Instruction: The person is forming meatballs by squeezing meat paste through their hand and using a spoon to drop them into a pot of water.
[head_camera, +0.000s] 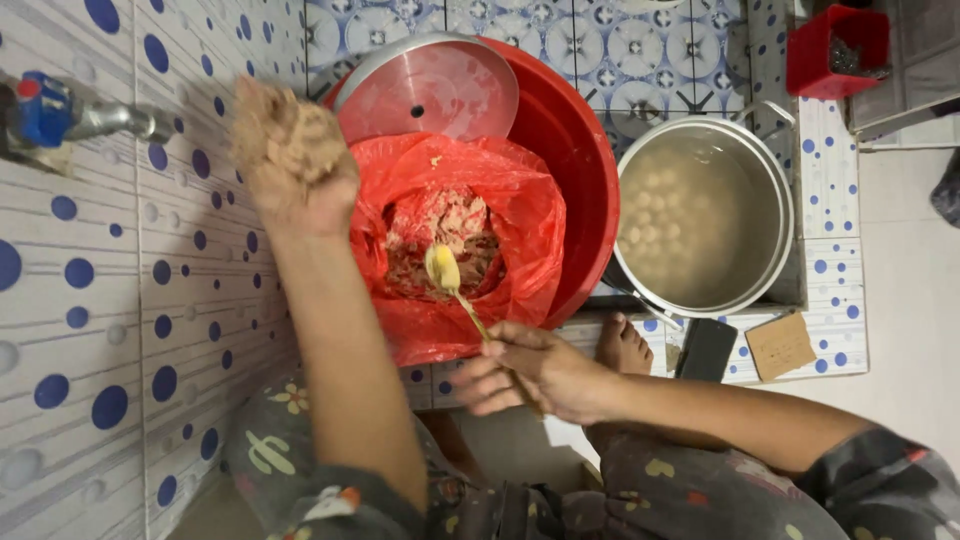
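The paste (445, 240) is lying in a red bag (520, 200) inside a red basin (580, 150). The left hand (295, 160) is squeezing a lump of it, fist closed. The right hand (540, 375) is pinching a spoon (445, 272) over the bag. A pot (780, 200) of pale balls is standing beside the basin.

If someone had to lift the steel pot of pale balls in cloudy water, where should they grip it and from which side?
Probably by the wire handle at the pot rim's upper right, nearest the red box. The pot looks nearly full, so a matching handle opposite would steady it, but none shows clearly. Come from the right: the red basin crowds its left side.
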